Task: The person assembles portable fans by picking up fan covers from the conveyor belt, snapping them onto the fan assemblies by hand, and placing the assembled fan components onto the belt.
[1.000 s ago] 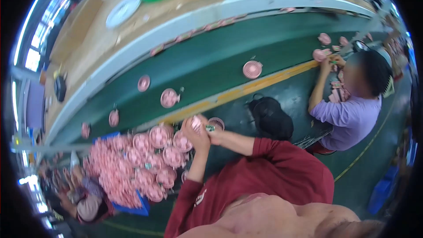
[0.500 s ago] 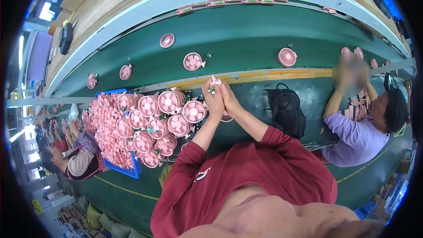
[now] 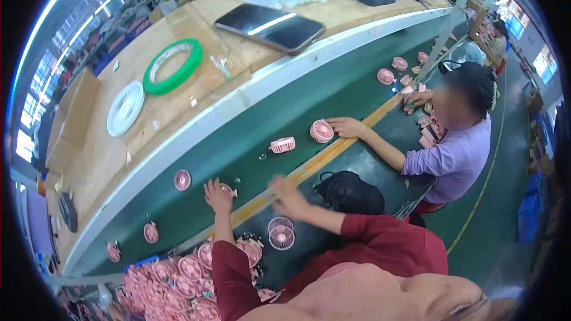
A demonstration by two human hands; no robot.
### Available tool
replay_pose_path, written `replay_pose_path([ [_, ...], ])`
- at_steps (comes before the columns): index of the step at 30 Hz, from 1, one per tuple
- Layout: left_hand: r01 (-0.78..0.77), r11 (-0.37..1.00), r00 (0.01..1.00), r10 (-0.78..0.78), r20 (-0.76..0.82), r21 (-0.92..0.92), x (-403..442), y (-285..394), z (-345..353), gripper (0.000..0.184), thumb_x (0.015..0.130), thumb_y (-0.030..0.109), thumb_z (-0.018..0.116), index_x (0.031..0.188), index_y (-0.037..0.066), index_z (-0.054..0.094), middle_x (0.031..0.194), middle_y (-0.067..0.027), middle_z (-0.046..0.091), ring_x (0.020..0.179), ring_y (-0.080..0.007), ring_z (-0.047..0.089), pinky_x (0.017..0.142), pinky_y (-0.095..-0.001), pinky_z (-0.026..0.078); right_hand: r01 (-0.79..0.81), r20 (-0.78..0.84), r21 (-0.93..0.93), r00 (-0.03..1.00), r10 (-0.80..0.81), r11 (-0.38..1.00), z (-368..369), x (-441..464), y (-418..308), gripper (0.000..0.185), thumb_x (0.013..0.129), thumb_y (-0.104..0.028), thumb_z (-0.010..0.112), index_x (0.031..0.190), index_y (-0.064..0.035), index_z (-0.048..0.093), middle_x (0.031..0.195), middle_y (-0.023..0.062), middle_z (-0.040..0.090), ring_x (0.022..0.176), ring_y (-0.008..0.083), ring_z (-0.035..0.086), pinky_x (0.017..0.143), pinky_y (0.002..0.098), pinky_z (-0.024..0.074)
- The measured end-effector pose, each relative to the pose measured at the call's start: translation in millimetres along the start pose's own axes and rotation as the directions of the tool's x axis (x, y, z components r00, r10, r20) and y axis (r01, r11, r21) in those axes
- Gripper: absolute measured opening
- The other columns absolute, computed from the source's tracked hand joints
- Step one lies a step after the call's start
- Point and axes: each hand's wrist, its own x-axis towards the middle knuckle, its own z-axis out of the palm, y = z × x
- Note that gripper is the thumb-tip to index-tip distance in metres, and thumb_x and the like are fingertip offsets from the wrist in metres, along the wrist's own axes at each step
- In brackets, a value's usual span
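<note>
My left hand (image 3: 219, 197) reaches over the green belt (image 3: 250, 169), its fingers spread beside and partly over a pink fan head (image 3: 227, 189). How firmly it touches the fan does not show. My right hand (image 3: 289, 197) hovers near the yellow-taped belt edge, smeared by motion, with no object visible in it. Below it, on the dark table, lies a pink round grille frame (image 3: 281, 233). At lower left, many pink fans (image 3: 190, 267) are heaped beside my left sleeve. Pink discs and fans lie along the belt, including a disc (image 3: 182, 179) left of my left hand.
A co-worker (image 3: 455, 137) sits at right, one hand touching a pink fan (image 3: 322, 131). A black bag (image 3: 351, 193) lies on the table between us. On the wooden shelf are a phone (image 3: 270, 27), green tape (image 3: 173, 66) and a white grille (image 3: 125, 108).
My hands have parted, from together around a small pink part to the left one at the belt fan. The small part is out of sight. My view has turned right and tilted.
</note>
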Motion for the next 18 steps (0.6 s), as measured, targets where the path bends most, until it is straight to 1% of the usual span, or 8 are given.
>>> replay_pose_path([
  [2, -0.013, 0.995, 1.0, 0.01, 0.028, 0.099, 5, -1, -1, 0.046, 0.081, 0.02, 0.063, 0.126, 0.014, 0.053, 0.133, -0.0133, 0.05, 0.124, -0.0398, 0.044, 0.099, -0.0539, 0.039, 0.263, 0.277, -0.022, 0.929, -0.246, 0.965, 19, -45, -18, 0.078, 0.065, -0.024, 0.078, 0.135, -0.0122, 0.046, 0.143, 0.0204, 0.038, 0.135, 0.0418, 0.032, 0.11, 0.0538, 0.0268],
  [6, 0.122, 0.992, 0.973, -0.124, 0.196, 0.023, 10, -6, 2, 0.016, 0.09, 0.017, 0.054, 0.104, 0.01, 0.054, 0.105, -0.013, 0.061, 0.1, -0.0358, 0.06, 0.078, -0.0521, 0.05, 0.336, 0.662, -0.047, 0.716, -0.222, 0.941, 17, -82, -46, 0.081, 0.064, -0.032, 0.08, 0.137, -0.0174, 0.045, 0.147, 0.0172, 0.034, 0.141, 0.037, 0.022, 0.112, 0.0573, 0.0182],
  [10, 0.2, 0.976, 0.954, -0.173, 0.246, -0.089, -2, 1, -13, 0.014, 0.093, 0.019, 0.053, 0.098, 0.006, 0.049, 0.095, -0.0192, 0.065, 0.088, -0.0398, 0.064, 0.073, -0.0517, 0.049, 0.335, 0.49, 0.047, 0.813, -0.314, 0.941, 40, -87, -21, 0.066, 0.072, -0.029, 0.074, 0.133, -0.0186, 0.05, 0.145, 0.0136, 0.038, 0.138, 0.0318, 0.031, 0.113, 0.0536, 0.0185],
  [11, 0.199, 0.976, 0.954, -0.173, 0.243, -0.086, -5, 2, -14, 0.014, 0.093, 0.019, 0.053, 0.098, 0.006, 0.049, 0.095, -0.0192, 0.065, 0.088, -0.0398, 0.064, 0.073, -0.0517, 0.049, 0.326, 0.464, 0.046, 0.83, -0.309, 0.944, 33, -85, -23, 0.055, 0.077, -0.022, 0.068, 0.13, -0.0171, 0.053, 0.138, 0.0139, 0.047, 0.13, 0.0302, 0.044, 0.11, 0.0498, 0.0285],
  [14, 0.034, 0.849, 0.987, -0.112, -0.117, -0.528, -21, 7, -13, 0.018, 0.094, 0.016, 0.051, 0.102, 0.0, 0.052, 0.092, -0.0208, 0.065, 0.086, -0.039, 0.064, 0.074, -0.0455, 0.049, 0.264, 0.287, 0.324, 0.888, -0.36, 0.909, 30, -63, -14, 0.037, 0.086, -0.012, 0.06, 0.123, -0.0109, 0.059, 0.121, 0.0124, 0.062, 0.109, 0.0311, 0.06, 0.093, 0.0374, 0.0485],
  [16, 0.03, 0.782, 0.969, -0.175, -0.172, -0.622, -29, 12, -6, 0.02, 0.095, 0.017, 0.051, 0.101, -0.001, 0.054, 0.093, -0.0183, 0.066, 0.086, -0.0348, 0.064, 0.074, -0.0421, 0.05, 0.104, 0.215, 0.456, 0.951, -0.223, 0.884, 14, -44, -13, 0.037, 0.089, -0.011, 0.061, 0.126, -0.009, 0.057, 0.126, 0.0129, 0.059, 0.11, 0.0339, 0.06, 0.094, 0.0361, 0.0482],
  [17, 0.019, 0.703, 0.946, -0.243, -0.215, -0.711, -35, 17, -6, 0.022, 0.095, 0.018, 0.051, 0.099, -0.003, 0.057, 0.093, -0.0158, 0.066, 0.085, -0.0306, 0.065, 0.074, -0.0386, 0.05, -0.117, 0.239, 0.525, 0.971, -0.013, 0.843, 4, -32, -19, 0.038, 0.089, -0.014, 0.065, 0.125, -0.0057, 0.058, 0.123, 0.0112, 0.062, 0.107, 0.0256, 0.062, 0.094, 0.0339, 0.0481],
  [18, 0.188, 0.458, 0.948, -0.317, 0.038, -0.869, -47, 20, -6, 0.025, 0.096, 0.021, 0.05, 0.096, -0.002, 0.062, 0.096, -0.0115, 0.066, 0.088, -0.0234, 0.064, 0.076, -0.033, 0.049, -0.204, 0.196, 0.623, 0.975, 0.102, 0.755, -3, -23, -23, 0.039, 0.088, -0.014, 0.065, 0.125, -0.0043, 0.057, 0.121, 0.0094, 0.063, 0.106, 0.0204, 0.062, 0.093, 0.0326, 0.0483],
])
